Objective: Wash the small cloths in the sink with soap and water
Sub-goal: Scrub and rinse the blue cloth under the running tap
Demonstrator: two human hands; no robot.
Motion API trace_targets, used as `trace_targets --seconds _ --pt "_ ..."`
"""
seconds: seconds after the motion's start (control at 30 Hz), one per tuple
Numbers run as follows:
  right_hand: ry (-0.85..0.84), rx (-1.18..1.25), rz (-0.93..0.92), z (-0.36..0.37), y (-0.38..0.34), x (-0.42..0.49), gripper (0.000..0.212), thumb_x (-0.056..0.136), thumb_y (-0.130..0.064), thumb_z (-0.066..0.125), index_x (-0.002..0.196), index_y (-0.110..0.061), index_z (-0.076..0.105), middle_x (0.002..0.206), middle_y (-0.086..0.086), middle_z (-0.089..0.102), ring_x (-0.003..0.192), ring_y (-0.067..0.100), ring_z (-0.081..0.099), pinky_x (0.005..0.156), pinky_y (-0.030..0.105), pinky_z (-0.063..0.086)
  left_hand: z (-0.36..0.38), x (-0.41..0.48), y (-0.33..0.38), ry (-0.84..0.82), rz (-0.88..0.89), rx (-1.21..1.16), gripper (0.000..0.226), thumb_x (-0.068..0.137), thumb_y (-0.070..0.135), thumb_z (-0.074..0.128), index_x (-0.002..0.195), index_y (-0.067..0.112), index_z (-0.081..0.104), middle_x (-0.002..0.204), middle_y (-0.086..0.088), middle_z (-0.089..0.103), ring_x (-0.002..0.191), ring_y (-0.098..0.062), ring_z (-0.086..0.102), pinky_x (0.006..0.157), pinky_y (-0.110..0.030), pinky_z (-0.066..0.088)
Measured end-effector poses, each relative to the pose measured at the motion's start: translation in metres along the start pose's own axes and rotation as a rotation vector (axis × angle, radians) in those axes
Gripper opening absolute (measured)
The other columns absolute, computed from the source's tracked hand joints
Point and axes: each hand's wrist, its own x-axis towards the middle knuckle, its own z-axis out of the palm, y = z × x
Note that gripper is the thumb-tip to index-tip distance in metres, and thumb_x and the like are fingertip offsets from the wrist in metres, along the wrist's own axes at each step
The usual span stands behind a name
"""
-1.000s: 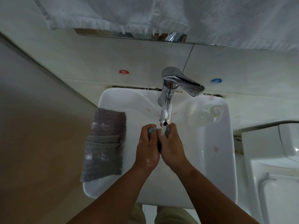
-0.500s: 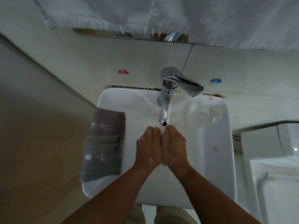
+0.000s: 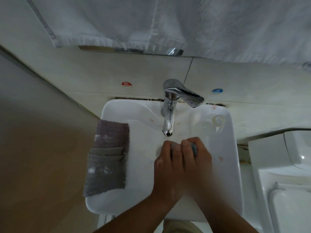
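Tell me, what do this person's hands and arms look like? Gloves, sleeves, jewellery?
No gloves: the left hand and right hand are bare. The forearms show no sleeves in view. No ring, watch or bracelet shows. Pale soapy-looking flecks dot the left hand.

Sink (image 3: 231, 165): the left rim is covered along most of its length by overlapping grey cloths (image 3: 107, 157); only its back-left and front-left corners are bare. The tap spout (image 3: 168, 121) overhangs the basin from the back edge, with its lever (image 3: 190, 97) angled toward the back-right corner, where a clear container (image 3: 212, 123) occupies the ledge. The left hand (image 3: 165, 163) and right hand (image 3: 196, 158), gripping a small cloth (image 3: 194, 148), fill the basin's middle just in front of the spout. Open basin lies between the hands and the left rim, and along the right wall. A white towel (image 3: 168, 22) hangs above the back edge.
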Motion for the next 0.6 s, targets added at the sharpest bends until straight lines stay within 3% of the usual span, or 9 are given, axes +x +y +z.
trace_targets --seconds 0.07,0.17,0.23,0.37,0.6 --pt "-0.004 0.056 -0.086 -0.01 -0.027 0.012 0.019 0.095 -0.038 0.047 0.08 -0.029 0.055 0.071 -0.009 0.062 0.055 0.007 0.058 0.049 0.009 0.04 -0.005 0.003 0.031 0.015 0.069 -0.076 0.039 0.1 0.052 0.031 0.095 0.022 0.056 0.078 0.006 0.062 0.074 -0.011 0.063 0.065 -0.025 0.054" --pt "-0.027 0.121 -0.164 -0.022 -0.063 0.033 0.019 0.093 -0.042 0.046 0.08 -0.031 0.054 0.066 -0.013 0.061 0.054 0.007 0.058 0.049 0.01 0.042 -0.012 0.016 0.064 0.017 0.163 -0.19 0.042 0.098 0.053 0.032 0.096 0.019 0.056 0.082 0.007 0.062 0.073 -0.01 0.064 0.06 -0.018 0.053" --pt "-0.044 0.155 -0.173 -0.026 -0.079 0.043 0.018 0.096 -0.039 0.05 0.08 -0.032 0.054 0.066 -0.015 0.061 0.056 0.005 0.059 0.05 0.01 0.043 -0.015 0.022 0.081 0.03 0.19 -0.22 0.036 0.097 0.055 0.034 0.095 0.026 0.055 0.086 0.008 0.063 0.076 -0.007 0.066 0.062 -0.018 0.055" --pt "-0.075 0.186 -0.136 -0.027 -0.084 0.054 0.017 0.098 -0.03 0.05 0.083 -0.028 0.057 0.066 -0.015 0.063 0.059 0.002 0.06 0.054 0.011 0.045 -0.017 0.031 0.092 0.04 0.155 -0.229 0.028 0.096 0.053 0.033 0.092 0.033 0.053 0.08 0.012 0.063 0.081 0.002 0.065 0.065 -0.011 0.051" --pt "-0.073 0.151 -0.043 -0.019 -0.055 0.028 0.018 0.104 -0.026 0.05 0.087 -0.025 0.057 0.07 -0.013 0.062 0.06 0.004 0.06 0.054 0.012 0.046 -0.019 0.015 0.063 -0.091 0.045 -0.17 0.032 0.093 0.054 0.031 0.099 0.031 0.053 0.095 0.02 0.061 0.084 -0.001 0.065 0.069 -0.021 0.059"
